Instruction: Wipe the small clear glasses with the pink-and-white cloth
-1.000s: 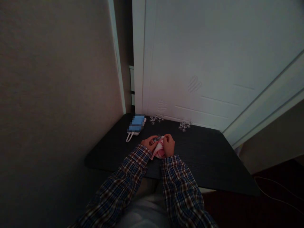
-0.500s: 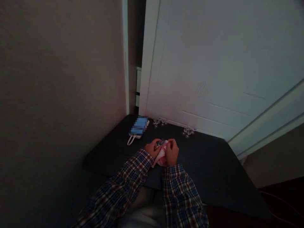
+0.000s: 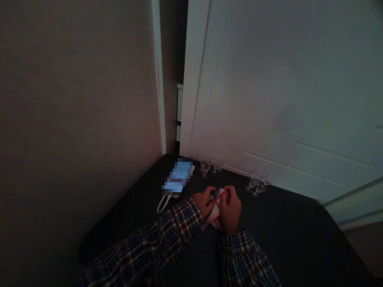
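Observation:
Close together over the dark table (image 3: pixel 185 255), both hands are at work on one small bundle. My left hand (image 3: pixel 204 201) is closed, its fingers around a small dark, shiny piece (image 3: pixel 213 194) whose kind I cannot make out. A pink and white cloth (image 3: pixel 214 214) hangs between the hands, one corner pointing down to the left. The fingers of my right hand (image 3: pixel 231 209) are bent and pinch that cloth, pressing it against the shiny piece. Fingertips partly cover both things.
A phone (image 3: pixel 178 177) with a lit, blurred screen and a pale strap loop (image 3: pixel 163 204) lies at the back left. Small clear pieces with round discs stand in a left cluster (image 3: pixel 206 168) and a right cluster (image 3: pixel 255 185) before the white panel (image 3: pixel 245 79). A wall (image 3: pixel 89 99) borders the left.
The view has moved closer and turned slightly, so table things look larger and lower. Both hands keep hold of the cloth and shiny piece, their fingers a little shifted.

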`<state>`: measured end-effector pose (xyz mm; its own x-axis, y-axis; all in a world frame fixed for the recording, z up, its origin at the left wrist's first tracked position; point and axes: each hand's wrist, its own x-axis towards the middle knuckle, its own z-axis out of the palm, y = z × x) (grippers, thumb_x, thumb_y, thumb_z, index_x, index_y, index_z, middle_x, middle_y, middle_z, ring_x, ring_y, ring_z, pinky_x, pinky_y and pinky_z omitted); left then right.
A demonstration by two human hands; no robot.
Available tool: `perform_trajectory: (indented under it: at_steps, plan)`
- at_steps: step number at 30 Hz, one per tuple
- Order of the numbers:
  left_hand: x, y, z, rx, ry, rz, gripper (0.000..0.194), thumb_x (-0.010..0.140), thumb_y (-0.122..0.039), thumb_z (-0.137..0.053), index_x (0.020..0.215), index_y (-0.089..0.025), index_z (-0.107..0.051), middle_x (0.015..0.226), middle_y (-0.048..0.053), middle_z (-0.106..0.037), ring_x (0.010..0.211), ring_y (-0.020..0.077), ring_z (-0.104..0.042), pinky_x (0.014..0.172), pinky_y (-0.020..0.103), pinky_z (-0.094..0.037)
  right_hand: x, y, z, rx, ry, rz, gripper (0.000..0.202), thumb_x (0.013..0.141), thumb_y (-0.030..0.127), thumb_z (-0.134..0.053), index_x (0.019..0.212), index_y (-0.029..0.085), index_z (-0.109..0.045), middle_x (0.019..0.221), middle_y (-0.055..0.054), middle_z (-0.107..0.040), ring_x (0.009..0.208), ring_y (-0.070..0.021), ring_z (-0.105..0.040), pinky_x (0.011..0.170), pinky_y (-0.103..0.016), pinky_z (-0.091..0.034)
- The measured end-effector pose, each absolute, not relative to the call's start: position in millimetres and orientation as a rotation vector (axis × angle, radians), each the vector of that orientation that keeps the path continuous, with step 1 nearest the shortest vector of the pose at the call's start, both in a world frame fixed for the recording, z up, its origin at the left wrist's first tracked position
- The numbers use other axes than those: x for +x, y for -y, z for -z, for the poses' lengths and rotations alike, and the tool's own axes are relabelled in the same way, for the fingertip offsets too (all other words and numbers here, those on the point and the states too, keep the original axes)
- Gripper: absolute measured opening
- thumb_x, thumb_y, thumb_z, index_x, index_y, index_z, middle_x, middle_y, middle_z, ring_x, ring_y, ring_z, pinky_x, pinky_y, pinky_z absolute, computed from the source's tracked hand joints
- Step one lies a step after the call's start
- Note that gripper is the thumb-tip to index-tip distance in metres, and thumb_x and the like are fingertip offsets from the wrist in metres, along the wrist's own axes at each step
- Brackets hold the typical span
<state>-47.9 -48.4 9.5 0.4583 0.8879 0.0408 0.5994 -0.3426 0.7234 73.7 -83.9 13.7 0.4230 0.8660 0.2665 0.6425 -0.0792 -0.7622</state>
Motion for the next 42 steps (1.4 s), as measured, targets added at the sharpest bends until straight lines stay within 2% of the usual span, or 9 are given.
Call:
perform_trajectory:
  at_steps: [11,16,19,27,33,42]
  plan:
    - [-45.5,57.7,-8.2,1.771,-1.199,-0.612,0.029,0.079,-0.032,-0.048,0.106,-0.022,-0.053,0.056,-0.004,-0.053,0.052,0.0104,-0.050,0.048,0.020,-0.032,82.0,90.5,-12.7,-1.846,1.325,-0.422,0.018,0.084,0.033,-0.038,0.086,0.021,-0.052,0.069,0.001,-0.057,0.059,-0.0120,-0.052,0.055,-0.022,-0.038]
    - [-47.2,61.0,-3.0,1.675,-1.176,-0.698,0.029,0.081,-0.029,-0.047,0.110,-0.026,-0.051,0.072,-0.001,-0.062,0.063,0.0113,-0.056,0.055,0.020,-0.037,82.2,91.4,-11.6,-1.846,1.336,-0.364,0.018,0.084,0.033,-0.039,0.084,0.022,-0.053,0.065,0.002,-0.057,0.053,-0.0107,-0.052,0.050,-0.021,-0.038]
    - [-50.5,61.0,-4.4,1.622,-1.135,-0.720,0.031,0.082,-0.029,-0.047,0.113,-0.027,-0.048,0.075,-0.001,-0.062,0.065,0.0112,-0.057,0.058,0.020,-0.039,81.8,91.4,-13.3,-1.844,1.320,-0.352,0.019,0.085,0.032,-0.038,0.084,0.022,-0.053,0.064,0.002,-0.057,0.053,-0.0104,-0.053,0.049,-0.020,-0.039]
    - [-52.8,61.4,-12.1,1.545,-1.119,-0.788,0.026,0.082,-0.027,-0.046,0.107,-0.024,-0.047,0.065,-0.003,-0.058,0.056,0.0100,-0.054,0.052,0.020,-0.037,79.0,97.7,-16.5,-1.727,1.571,-0.229,0.012,0.083,0.022,-0.040,0.087,0.022,-0.051,0.063,0.003,-0.057,0.050,-0.0091,-0.052,0.049,-0.020,-0.038]
    - [-53.1,60.0,-13.5,1.563,-1.121,-0.728,0.025,0.082,-0.027,-0.045,0.106,-0.019,-0.046,0.060,-0.003,-0.053,0.051,0.0091,-0.048,0.048,0.019,-0.031,79.4,97.9,-17.8,-1.700,1.609,-0.231,0.012,0.084,0.021,-0.039,0.087,0.020,-0.051,0.061,0.003,-0.055,0.049,-0.0086,-0.051,0.048,-0.020,-0.036]
    - [-54.3,62.8,-14.0,1.603,-1.106,-0.760,0.025,0.082,-0.024,-0.046,0.106,-0.019,-0.048,0.060,-0.004,-0.054,0.050,0.0084,-0.048,0.048,0.018,-0.030,82.1,98.6,-16.8,-1.699,1.610,-0.215,0.011,0.084,0.019,-0.040,0.088,0.019,-0.050,0.059,0.005,-0.053,0.049,-0.0066,-0.050,0.049,-0.019,-0.036]
